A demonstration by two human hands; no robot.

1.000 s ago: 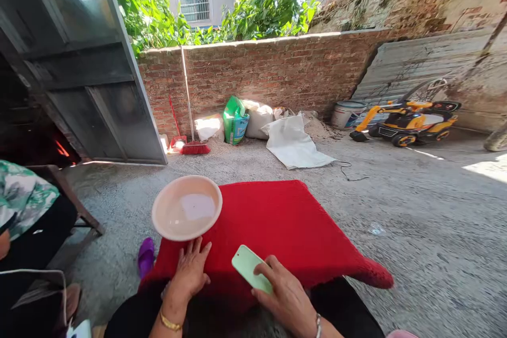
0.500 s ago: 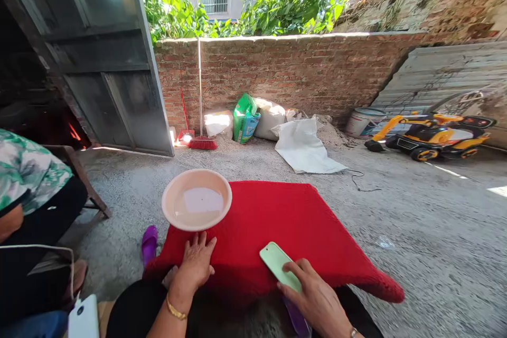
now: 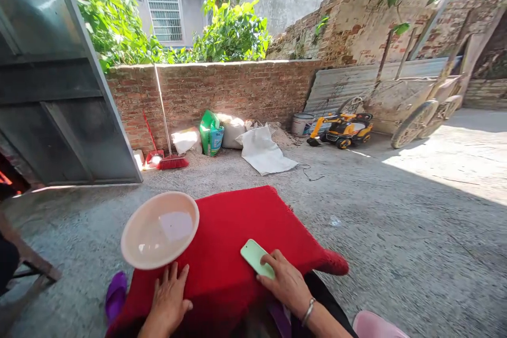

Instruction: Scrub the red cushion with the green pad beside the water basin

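A red cloth (image 3: 233,222) is spread over a low surface before me. At its left stands a pale pink basin (image 3: 132,245) with clear water in it. My left hand (image 3: 170,296) lies on the cloth just below the basin, fingers spread and holding nothing. In my right hand (image 3: 287,280) is a pale green flat slab (image 3: 254,254), rounded at the corners with a small hole near its far end. Thumb and fingers grip its near end; its underside is hidden, and its exact kind I cannot make out. It rests on or close to the cloth.
A purple slipper (image 3: 116,294) lies on the floor at left, and a pink object (image 3: 374,325) at lower right. Beyond are a red broom (image 3: 173,162), sacks (image 3: 212,134), a white sheet (image 3: 263,150), a toy excavator (image 3: 346,129) and a wheeled cart (image 3: 415,116).
My view has turned to the right, so everything sits further left and the cart now shows. The seated person at left is mostly out of view. Both hands keep their places.
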